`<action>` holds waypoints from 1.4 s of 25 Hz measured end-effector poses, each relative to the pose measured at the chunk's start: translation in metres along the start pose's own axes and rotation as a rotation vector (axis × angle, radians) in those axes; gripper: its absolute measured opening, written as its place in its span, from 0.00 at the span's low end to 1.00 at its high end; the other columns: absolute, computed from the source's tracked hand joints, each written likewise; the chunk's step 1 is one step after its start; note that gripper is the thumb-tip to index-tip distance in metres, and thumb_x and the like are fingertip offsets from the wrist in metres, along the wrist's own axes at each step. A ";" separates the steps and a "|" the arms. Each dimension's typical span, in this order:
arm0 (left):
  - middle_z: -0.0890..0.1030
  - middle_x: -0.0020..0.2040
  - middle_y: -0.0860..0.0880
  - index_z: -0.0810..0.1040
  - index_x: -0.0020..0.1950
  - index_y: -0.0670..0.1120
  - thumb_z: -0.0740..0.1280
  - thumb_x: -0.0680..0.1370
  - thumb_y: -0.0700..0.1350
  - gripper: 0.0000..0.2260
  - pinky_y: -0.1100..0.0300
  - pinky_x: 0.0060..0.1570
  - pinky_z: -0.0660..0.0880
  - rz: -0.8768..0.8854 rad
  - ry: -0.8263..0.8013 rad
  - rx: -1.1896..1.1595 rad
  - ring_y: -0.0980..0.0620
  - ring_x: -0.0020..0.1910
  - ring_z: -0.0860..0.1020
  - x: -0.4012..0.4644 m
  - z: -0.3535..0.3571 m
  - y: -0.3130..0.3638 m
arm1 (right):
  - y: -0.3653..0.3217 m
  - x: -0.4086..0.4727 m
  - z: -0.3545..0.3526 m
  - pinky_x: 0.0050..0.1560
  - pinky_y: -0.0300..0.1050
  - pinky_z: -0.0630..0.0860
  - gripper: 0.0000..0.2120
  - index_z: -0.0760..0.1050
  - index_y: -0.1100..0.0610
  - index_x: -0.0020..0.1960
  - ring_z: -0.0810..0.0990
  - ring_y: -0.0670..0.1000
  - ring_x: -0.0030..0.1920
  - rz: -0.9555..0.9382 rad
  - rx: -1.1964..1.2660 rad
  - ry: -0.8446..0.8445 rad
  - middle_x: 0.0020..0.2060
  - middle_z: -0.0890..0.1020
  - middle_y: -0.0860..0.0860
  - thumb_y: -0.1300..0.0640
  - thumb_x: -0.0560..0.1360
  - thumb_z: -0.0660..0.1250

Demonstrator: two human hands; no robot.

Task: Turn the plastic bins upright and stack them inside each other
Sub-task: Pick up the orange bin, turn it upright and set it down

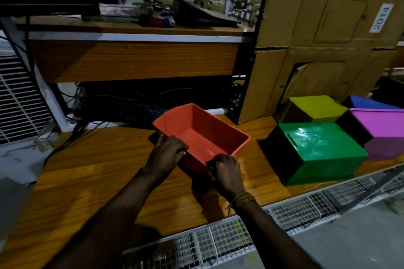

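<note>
Both hands, left [167, 153], right [225, 170], apparently gripping upright red bin [203, 131] rim

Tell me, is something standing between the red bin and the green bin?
Nothing visible does. Only bare wooden table lies between the upright red bin, held by both hands, and the upside-down green bin to its right.

Dim room. A brown wood-grain tabletop [87, 172] runs below a raised wooden shelf [135, 61]; tall brown cardboard boxes [328, 17] stand right, white wire mesh panels [295, 214] along the near edge.
</note>
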State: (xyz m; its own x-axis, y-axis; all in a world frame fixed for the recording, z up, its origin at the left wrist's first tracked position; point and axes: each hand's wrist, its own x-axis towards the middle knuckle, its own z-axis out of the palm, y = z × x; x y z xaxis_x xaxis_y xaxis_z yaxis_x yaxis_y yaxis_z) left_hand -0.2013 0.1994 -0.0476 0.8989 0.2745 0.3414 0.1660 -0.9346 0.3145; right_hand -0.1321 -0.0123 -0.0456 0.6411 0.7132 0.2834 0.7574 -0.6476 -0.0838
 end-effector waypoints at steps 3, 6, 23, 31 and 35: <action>0.81 0.49 0.53 0.81 0.49 0.53 0.71 0.72 0.42 0.09 0.51 0.56 0.70 0.002 0.036 -0.076 0.48 0.52 0.80 0.004 0.005 0.017 | 0.014 -0.006 -0.001 0.47 0.56 0.75 0.13 0.77 0.48 0.55 0.76 0.61 0.51 0.153 -0.020 0.108 0.54 0.77 0.56 0.54 0.70 0.65; 0.80 0.45 0.51 0.81 0.48 0.52 0.73 0.70 0.41 0.09 0.55 0.45 0.74 -0.001 0.078 -0.111 0.47 0.45 0.80 0.001 0.012 0.039 | 0.003 -0.008 0.000 0.48 0.58 0.77 0.23 0.74 0.49 0.64 0.76 0.63 0.56 0.213 0.059 0.110 0.60 0.75 0.60 0.55 0.69 0.67; 0.81 0.47 0.51 0.80 0.51 0.53 0.69 0.73 0.43 0.09 0.57 0.44 0.73 -0.295 0.114 -0.153 0.50 0.49 0.79 -0.020 0.021 0.091 | 0.029 0.010 0.016 0.36 0.47 0.69 0.11 0.75 0.48 0.57 0.77 0.60 0.47 0.244 0.333 0.057 0.49 0.73 0.53 0.49 0.78 0.60; 0.79 0.55 0.48 0.80 0.58 0.51 0.67 0.75 0.43 0.12 0.57 0.53 0.74 -0.369 0.152 -0.341 0.50 0.54 0.78 -0.008 0.034 0.137 | 0.045 0.021 0.005 0.62 0.49 0.70 0.24 0.67 0.60 0.72 0.74 0.60 0.62 0.317 0.725 -0.059 0.63 0.73 0.60 0.58 0.77 0.64; 0.78 0.58 0.45 0.79 0.59 0.52 0.67 0.73 0.48 0.14 0.48 0.61 0.70 -0.487 0.262 0.037 0.42 0.60 0.75 -0.010 0.023 0.122 | 0.058 0.036 0.007 0.67 0.55 0.70 0.28 0.62 0.63 0.74 0.72 0.62 0.67 0.367 0.724 -0.114 0.66 0.73 0.63 0.60 0.75 0.59</action>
State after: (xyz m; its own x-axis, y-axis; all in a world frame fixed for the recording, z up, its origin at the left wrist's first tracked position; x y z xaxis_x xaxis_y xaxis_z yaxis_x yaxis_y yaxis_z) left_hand -0.1807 0.0769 -0.0333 0.5844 0.7197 0.3749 0.5559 -0.6916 0.4612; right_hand -0.0646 -0.0220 -0.0473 0.8428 0.5377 0.0222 0.3640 -0.5393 -0.7593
